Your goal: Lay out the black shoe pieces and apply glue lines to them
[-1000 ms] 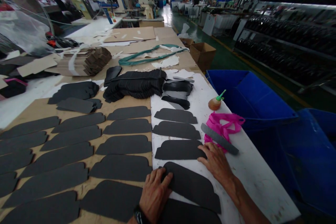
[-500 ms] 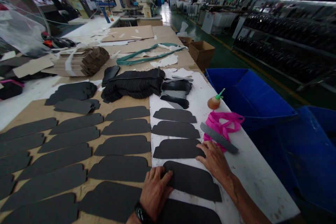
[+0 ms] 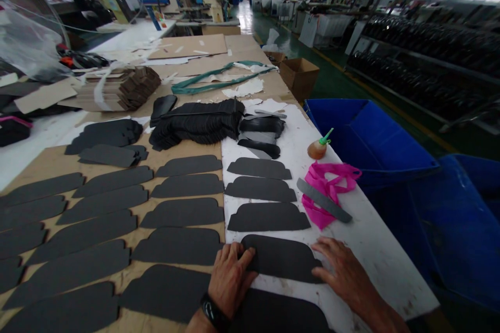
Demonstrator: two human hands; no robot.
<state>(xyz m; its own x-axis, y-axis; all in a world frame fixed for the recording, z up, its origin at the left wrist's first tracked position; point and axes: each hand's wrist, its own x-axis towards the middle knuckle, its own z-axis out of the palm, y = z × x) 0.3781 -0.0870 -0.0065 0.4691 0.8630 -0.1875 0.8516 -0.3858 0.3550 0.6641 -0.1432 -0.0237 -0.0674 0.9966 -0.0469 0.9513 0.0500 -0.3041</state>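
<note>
A dark grey flat cut piece point(image 3: 282, 259) with stepped ends lies on the white table board between my hands. My left hand point(image 3: 231, 277), wearing a black wristband point(image 3: 213, 312), rests its fingertips on the piece's left end, thumb apart from the fingers. At the opposite end is my right hand point(image 3: 340, 269), its fingers spread and thumb and fingertips at the piece's right edge. Another dark grey piece point(image 3: 281, 312) lies nearest me, partly hidden by the left hand and cut off by the picture's bottom edge. Similar pieces point(image 3: 269, 217) lie in rows beyond and to the left.
Past the rows sits a long stack of black pieces point(image 3: 199, 122). Toward the right edge are a bottle with a green nozzle point(image 3: 318, 148), pink strap material point(image 3: 324, 190) and a grey strip point(image 3: 324, 200). Blue bins point(image 3: 375, 135) stand beside the table.
My right hand has moved from the piece behind down to the right end of the nearer one. That piece now lies slightly straighter. The left hand has stayed on its left end.
</note>
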